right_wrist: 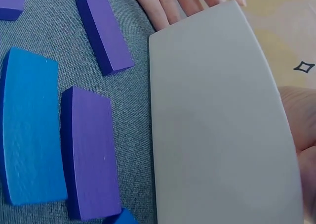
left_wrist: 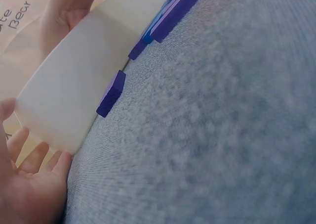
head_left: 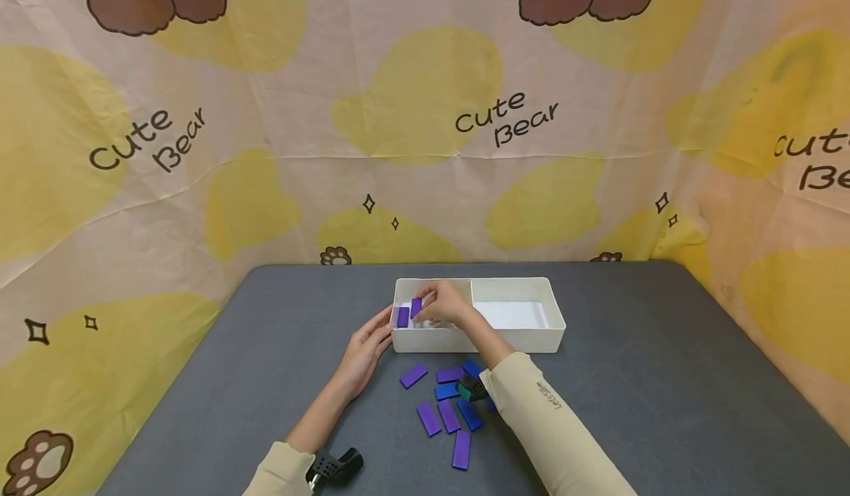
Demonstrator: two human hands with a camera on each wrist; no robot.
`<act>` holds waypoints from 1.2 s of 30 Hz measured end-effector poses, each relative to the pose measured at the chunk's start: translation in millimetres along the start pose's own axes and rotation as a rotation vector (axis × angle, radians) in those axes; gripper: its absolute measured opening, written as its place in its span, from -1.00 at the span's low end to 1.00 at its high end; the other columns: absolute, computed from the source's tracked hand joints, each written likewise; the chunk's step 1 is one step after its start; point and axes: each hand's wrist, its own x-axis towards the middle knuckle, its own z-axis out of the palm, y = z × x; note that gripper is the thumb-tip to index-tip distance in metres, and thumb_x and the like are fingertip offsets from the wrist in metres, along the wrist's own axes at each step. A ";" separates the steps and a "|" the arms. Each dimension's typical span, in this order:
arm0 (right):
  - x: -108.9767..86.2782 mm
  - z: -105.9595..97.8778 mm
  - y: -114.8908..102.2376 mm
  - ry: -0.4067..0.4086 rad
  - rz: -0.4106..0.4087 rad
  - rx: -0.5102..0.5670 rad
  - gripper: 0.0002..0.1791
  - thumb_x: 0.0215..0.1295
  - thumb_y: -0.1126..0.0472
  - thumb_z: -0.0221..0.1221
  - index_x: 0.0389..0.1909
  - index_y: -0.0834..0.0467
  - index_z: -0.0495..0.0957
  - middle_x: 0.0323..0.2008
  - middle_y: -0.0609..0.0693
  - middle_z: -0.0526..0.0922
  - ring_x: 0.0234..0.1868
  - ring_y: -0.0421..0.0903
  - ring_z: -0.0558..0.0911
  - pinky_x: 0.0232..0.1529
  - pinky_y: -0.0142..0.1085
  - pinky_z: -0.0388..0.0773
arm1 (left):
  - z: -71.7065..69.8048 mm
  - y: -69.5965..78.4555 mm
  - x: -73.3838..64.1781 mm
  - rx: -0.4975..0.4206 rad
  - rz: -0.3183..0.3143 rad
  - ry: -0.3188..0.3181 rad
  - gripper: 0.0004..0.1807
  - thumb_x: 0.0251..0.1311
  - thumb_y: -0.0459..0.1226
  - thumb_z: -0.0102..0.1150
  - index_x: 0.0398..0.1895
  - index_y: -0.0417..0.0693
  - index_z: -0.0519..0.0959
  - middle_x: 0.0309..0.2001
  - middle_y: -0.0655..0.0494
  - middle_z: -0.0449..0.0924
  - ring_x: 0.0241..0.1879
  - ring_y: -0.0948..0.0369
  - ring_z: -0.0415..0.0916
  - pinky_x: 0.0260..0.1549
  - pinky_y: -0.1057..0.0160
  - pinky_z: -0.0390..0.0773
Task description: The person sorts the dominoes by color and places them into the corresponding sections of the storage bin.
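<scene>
A white two-compartment box (head_left: 432, 342) stands on the table, its divider near the middle. My right hand (head_left: 448, 304) reaches into the left compartment and pinches a purple block (head_left: 416, 306) between thumb and fingers. To the left of it, another purple block (head_left: 403, 317) is inside the same compartment. My left hand (head_left: 362, 352) touches the box's left end with its fingers extended. In the right wrist view, the box's front wall (right_wrist: 217, 120) hides the right hand's fingertips.
In front of the box lie several loose blocks, purple ones (head_left: 429, 419) and blue ones (head_left: 469, 415), partly covered by the right sleeve and a dark wrist camera (head_left: 473, 387). The grey table (head_left: 299, 311) ends at a printed cloth (head_left: 412, 208) behind.
</scene>
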 end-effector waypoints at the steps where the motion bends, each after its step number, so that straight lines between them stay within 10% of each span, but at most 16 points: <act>1: 0.5 0.7 -0.3 -0.001 0.007 0.001 -0.49 0.05 0.43 0.54 0.06 0.41 0.65 -0.35 0.13 0.72 -0.49 -0.11 0.59 -0.39 -0.29 0.72 | -0.1 -0.2 0.0 0.000 0.000 0.001 -0.40 0.65 -0.31 -0.09 0.63 -0.35 0.14 0.62 -0.34 0.11 0.60 -0.18 0.10 0.41 0.27 0.41; 13: 5.2 7.5 1.7 0.005 0.079 0.031 -0.48 -0.01 0.48 0.55 0.03 0.41 0.65 -0.52 -0.05 0.50 -0.63 -0.21 0.40 -0.57 -0.46 0.44 | 0.6 -1.2 -0.3 -0.008 -0.009 -0.001 -0.38 0.65 -0.29 -0.07 0.63 -0.36 0.12 0.62 -0.35 0.11 0.59 -0.18 0.11 0.41 0.26 0.41; 36: 17.9 12.7 11.2 0.021 0.062 -0.098 -0.62 -0.12 0.46 0.57 -0.21 0.30 0.71 -0.43 0.06 0.57 -0.56 -0.17 0.49 -0.49 -0.38 0.62 | 1.4 0.3 1.0 -0.021 -0.012 0.016 -0.41 0.65 -0.33 -0.12 0.64 -0.34 0.13 0.63 -0.30 0.10 0.60 -0.13 0.10 0.49 0.10 0.32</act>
